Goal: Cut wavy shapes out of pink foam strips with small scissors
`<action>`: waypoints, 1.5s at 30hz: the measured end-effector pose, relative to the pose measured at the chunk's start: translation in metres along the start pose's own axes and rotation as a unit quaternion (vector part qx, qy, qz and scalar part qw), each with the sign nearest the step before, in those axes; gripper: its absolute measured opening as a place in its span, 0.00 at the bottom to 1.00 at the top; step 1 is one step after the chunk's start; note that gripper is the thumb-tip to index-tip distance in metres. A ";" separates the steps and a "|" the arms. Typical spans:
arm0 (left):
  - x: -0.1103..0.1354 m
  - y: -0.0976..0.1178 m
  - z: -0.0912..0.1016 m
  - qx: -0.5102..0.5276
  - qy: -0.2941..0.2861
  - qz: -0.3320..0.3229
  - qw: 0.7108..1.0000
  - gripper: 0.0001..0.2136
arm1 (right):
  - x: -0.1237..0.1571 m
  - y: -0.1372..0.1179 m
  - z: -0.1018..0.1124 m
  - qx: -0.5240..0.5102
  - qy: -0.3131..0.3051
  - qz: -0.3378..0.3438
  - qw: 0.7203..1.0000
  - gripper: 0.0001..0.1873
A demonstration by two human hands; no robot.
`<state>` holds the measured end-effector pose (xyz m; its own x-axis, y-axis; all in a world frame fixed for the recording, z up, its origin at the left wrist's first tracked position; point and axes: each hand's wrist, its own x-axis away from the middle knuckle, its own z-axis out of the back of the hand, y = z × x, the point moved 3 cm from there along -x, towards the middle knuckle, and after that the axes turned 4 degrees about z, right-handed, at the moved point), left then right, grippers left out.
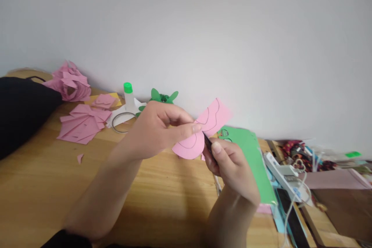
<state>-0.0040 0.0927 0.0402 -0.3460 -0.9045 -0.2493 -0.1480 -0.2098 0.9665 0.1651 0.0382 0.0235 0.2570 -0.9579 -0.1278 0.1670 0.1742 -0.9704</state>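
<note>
My left hand [158, 128] pinches a pink paper piece [203, 128] with curved pencil lines drawn on it, holding it above the wooden table [43, 186]. My right hand [229, 162] is closed around a dark, thin tool [208, 144] whose tip meets the lower edge of the pink paper; I cannot make out what tool it is. Both hands are near the middle of the view, close together.
Pink paper scraps [83, 122] and a crumpled pink pile [69, 81] lie at the left. A glue bottle with a green cap [128, 99], a wire ring [122, 122], green paper leaves [162, 97], a green sheet [252, 155], and a cluttered heap [302, 159] sit right. Dark fabric [20, 112] far left.
</note>
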 end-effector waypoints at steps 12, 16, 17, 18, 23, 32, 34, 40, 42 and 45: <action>-0.003 -0.012 -0.013 0.180 0.080 0.069 0.978 0.11 | 0.000 0.013 0.003 -0.152 0.192 0.061 0.968 0.21; -0.001 -0.014 -0.026 0.206 0.018 0.123 0.971 0.12 | 0.000 0.011 0.003 -0.147 0.229 0.074 0.959 0.12; -0.001 -0.013 -0.028 0.209 0.003 0.128 0.970 0.13 | 0.001 0.010 0.004 -0.144 0.235 0.079 0.958 0.11; 0.000 -0.013 -0.029 0.210 -0.010 0.129 0.969 0.14 | 0.001 0.009 0.005 -0.141 0.241 0.085 0.956 0.10; -0.001 -0.011 -0.029 0.185 -0.045 0.126 0.974 0.07 | 0.002 0.008 0.009 -0.118 0.251 0.082 0.957 0.10; -0.004 -0.016 -0.015 0.174 0.016 0.112 0.978 0.11 | 0.003 0.004 0.005 -0.159 0.228 0.113 0.954 0.28; -0.004 -0.015 -0.014 0.197 0.023 0.115 0.973 0.13 | 0.002 0.006 0.004 -0.157 0.216 0.081 0.960 0.29; -0.001 -0.014 -0.023 0.232 -0.038 0.119 0.965 0.15 | -0.003 0.010 -0.006 -0.144 0.109 0.011 0.983 0.28; -0.001 -0.015 -0.025 0.218 -0.059 0.117 0.967 0.16 | -0.003 0.009 -0.009 -0.154 0.090 0.015 0.984 0.27; -0.001 -0.014 -0.026 0.174 -0.051 0.111 0.977 0.16 | -0.003 0.010 -0.010 -0.160 0.075 0.012 0.984 0.24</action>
<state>0.0223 0.0867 0.0281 -0.4924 -0.8684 -0.0583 -0.3593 0.1419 0.9224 0.1565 0.0404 0.0125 0.1097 -0.9814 -0.1577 -0.1513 0.1404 -0.9785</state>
